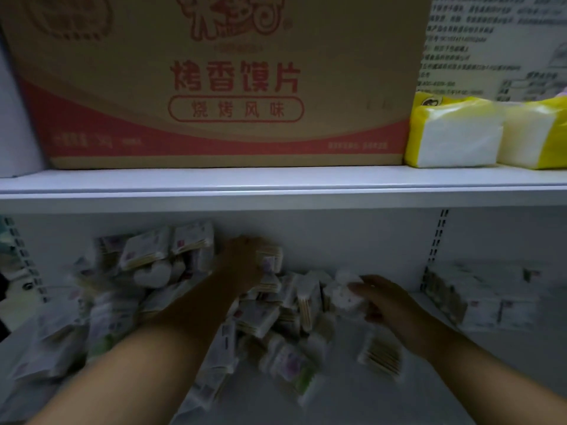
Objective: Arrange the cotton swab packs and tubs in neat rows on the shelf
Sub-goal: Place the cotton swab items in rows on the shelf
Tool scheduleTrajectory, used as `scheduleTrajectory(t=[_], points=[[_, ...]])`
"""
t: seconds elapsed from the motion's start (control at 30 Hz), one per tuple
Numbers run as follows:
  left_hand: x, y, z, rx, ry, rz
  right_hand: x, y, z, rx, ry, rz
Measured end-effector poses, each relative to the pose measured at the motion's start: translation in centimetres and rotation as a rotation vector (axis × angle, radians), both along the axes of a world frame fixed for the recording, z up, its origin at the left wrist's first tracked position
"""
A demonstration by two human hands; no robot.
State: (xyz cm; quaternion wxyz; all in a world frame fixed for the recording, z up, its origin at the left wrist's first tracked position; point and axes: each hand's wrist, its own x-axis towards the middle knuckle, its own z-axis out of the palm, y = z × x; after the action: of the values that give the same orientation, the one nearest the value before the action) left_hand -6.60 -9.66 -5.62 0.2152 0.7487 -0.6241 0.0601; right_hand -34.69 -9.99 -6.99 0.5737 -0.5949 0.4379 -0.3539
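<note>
Task stock: a jumbled heap of small clear-wrapped cotton swab packs with wooden sticks. It sits on the white lower shelf and runs from the far left to about centre-right.

Heading: none in common, long axes point every way.
- rear-left pack: sticks near horizontal, right end tilted up.
- mid-heap pack: on end, sticks vertical.
- front pack: flat, long axis on a diagonal.

Count: motion blur, so there's no exact figure for the heap. Well over a dozen packs.

Your left hand is deep at the back of the heap, palm down on a back pack close to the rear wall. Its fingers are hidden behind the hand, so I can't tell whether they grip it or just rest on it.

Your right hand is at the heap's right edge. Its fingers are curled round one small white round tub, the only tub I can make out.

A stack of white packs sits at the right of the same shelf, well apart from the heap. Its count is unreadable.

White upper shelf: one brown cardboard carton with red print. Just right of it are two yellow-and-white tissue packs, side by side.
</note>
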Motion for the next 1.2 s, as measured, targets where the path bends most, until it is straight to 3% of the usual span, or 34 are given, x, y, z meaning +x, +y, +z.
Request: scheduleTrajectory(t=[0.1, 0.2, 0.3, 0.37, 0.47, 0.57, 0.67, 0.83, 1.03, 1.2], points=[[0.2, -0.5, -0.4, -0.030, -0.010, -0.024, 0.3, 0.4, 0.4, 0.181, -0.168, 0.001], [0.0, 0.0, 0.6, -0.171, 0.129, -0.057, 0.1, 0.2, 0.7, 0.340, -0.267, 0.060], [-2.3, 2.2, 2.1, -0.291, 0.496, -0.029, -0.8, 0.0, 1.4, 0.455, -0.413, 0.079], [-5.5, 3.7, 2.6, -0.252, 0.709, -0.112, -2.0, 0.1, 1.8, 0.492, -0.496, 0.066], [-11.7, 4.9, 2.2, -0.147, 1.078, -0.321, -5.0, 0.2, 2.2, 0.466, -0.445, 0.080], [-17.8, 5.0, 0.8, -0.034, 1.355, -0.355, -10.1, 0.3, 2.3, 0.427, -0.339, 0.029], [-24.3, 4.5, -0.3, 0.058, 1.367, -0.389, -16.5, -0.2, 2.0, 0.351, -0.203, -0.042], [-37.3, 3.0, -1.8, 0.079, 1.496, -0.425, -28.4, -0.1, 1.3, 0.291, -0.143, -0.169], [-52.1, 0.9, -4.6, 0.119, 1.537, -0.498, -41.5, 0.1, -0.1, 0.249, -0.242, -0.397], [-61.3, -2.2, -6.2, 0.142, 1.481, -0.603, -50.0, -0.9, -0.9, 0.166, -0.199, -0.459]])
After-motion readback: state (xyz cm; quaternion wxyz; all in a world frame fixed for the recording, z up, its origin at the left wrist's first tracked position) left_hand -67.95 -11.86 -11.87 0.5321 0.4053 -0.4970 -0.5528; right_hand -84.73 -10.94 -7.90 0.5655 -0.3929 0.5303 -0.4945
